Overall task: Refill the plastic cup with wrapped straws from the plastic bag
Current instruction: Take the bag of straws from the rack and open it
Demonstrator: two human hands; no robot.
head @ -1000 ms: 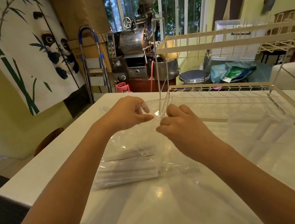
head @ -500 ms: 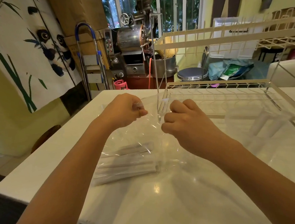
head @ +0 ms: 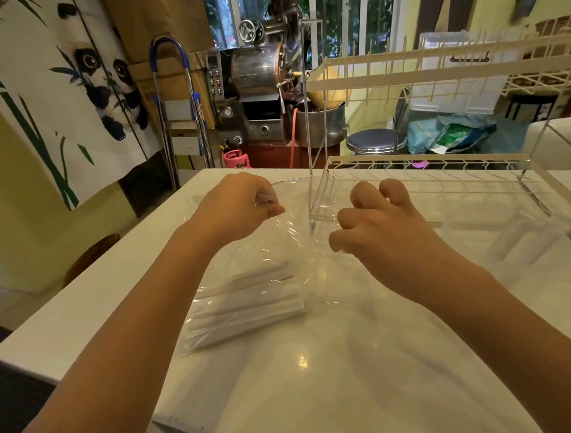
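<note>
A clear plastic bag (head: 280, 251) lies on the white table (head: 324, 384). Several paper-wrapped straws (head: 246, 304) rest flat in its near end. My left hand (head: 242, 207) pinches the bag's far left edge between thumb and fingers. My right hand (head: 377, 229) pinches the opposite edge with thumb and forefinger, its other fingers raised. The film is stretched between the two hands. A blurry translucent shape (head: 522, 242) lies at the right by the rack; I cannot tell whether it is the plastic cup.
A white wire dish rack (head: 444, 169) stands on the table right behind my right hand. A clear acrylic stand (head: 320, 193) rises between my hands. Beyond the table are a metal roasting machine (head: 259, 71), a stool (head: 377, 140) and a stepladder (head: 181, 122).
My hands have drawn apart, the left one to the left and the right one to the right, stretching the bag's edge wider. The right hand's outer fingers have lifted.
</note>
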